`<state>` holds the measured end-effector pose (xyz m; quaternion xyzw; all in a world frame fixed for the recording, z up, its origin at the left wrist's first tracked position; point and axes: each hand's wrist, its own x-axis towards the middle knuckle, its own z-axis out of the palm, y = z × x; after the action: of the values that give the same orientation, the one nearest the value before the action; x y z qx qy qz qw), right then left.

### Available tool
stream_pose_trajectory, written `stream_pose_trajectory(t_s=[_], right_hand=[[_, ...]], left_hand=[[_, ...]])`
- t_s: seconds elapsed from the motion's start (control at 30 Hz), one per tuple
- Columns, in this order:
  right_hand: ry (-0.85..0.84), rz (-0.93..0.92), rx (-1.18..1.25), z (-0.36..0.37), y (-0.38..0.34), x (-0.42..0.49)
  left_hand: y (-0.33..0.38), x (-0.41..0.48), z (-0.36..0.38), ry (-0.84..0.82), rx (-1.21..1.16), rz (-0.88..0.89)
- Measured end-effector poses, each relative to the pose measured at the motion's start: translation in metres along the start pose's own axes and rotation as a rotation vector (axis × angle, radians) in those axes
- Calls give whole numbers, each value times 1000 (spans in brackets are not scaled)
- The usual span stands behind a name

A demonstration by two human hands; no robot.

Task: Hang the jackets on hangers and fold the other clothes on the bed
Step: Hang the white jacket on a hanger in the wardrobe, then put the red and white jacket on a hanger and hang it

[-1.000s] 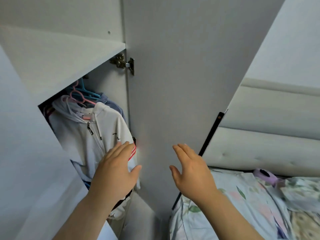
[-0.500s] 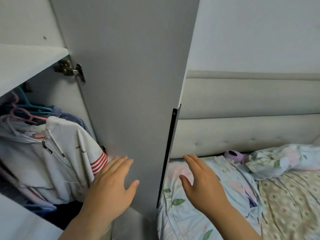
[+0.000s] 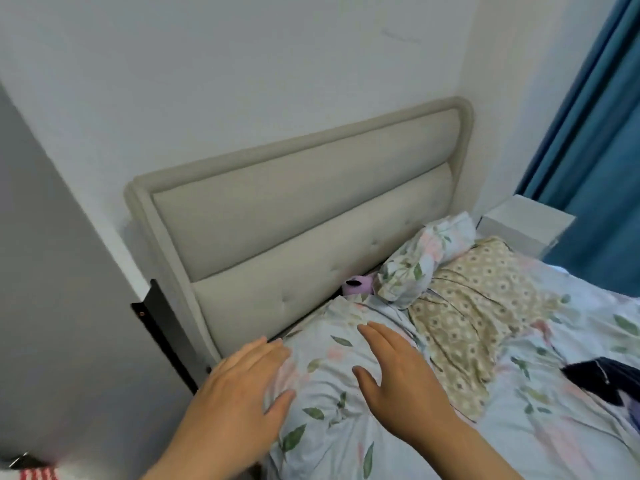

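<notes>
The dark navy garment (image 3: 602, 379) lies on the bed at the far right of my view, roughly at 3 o'clock from my right hand (image 3: 405, 386) and well apart from it. Only its near end shows. The rest runs off the edge, so I cannot tell what kind of garment it is. What shows seems to stretch left to right, with the narrow tip pointing toward me.

My right hand is clearly the nearer one, and I judge the reach falls to it, sweeping out toward 3 o'clock. My left hand (image 3: 239, 403) sits at 9 o'clock of the right, farther still from the garment. Both hands are flat, palms down, fingers straight and slightly spread, grasping nothing. They hover over the floral duvet (image 3: 339, 431), and whether they touch it I cannot tell.

Between my right hand and the garment lies a beige dotted cloth (image 3: 478, 317), rumpled across the duvet. At 12 o'clock stands the padded headboard (image 3: 294, 216), with a floral pillow (image 3: 419, 258) against it. At 9 o'clock is the wardrobe door (image 3: 69, 306), and at 7 o'clock a scrap of red-striped white fabric (image 3: 36, 474) peeks in.
</notes>
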<state>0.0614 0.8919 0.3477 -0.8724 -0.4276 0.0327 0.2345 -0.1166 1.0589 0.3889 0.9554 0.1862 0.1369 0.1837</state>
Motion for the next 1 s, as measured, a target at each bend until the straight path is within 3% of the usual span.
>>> stream_pose_trajectory(t_s=[0.13,0.37,0.67,1.0], right_hand=[[62,169,-43,-24,31,-20],[163,516,-74,-51,64,-87],[183,845,-120,-62,44,-165],[333,1112,-159,-89,33,-270]], left_hand=[[6,42,20,-17,-110,112],[16,94,46,-258,-141,263],[40,120,89,-401,-219,404],[107,103,122,-518,-296,600]])
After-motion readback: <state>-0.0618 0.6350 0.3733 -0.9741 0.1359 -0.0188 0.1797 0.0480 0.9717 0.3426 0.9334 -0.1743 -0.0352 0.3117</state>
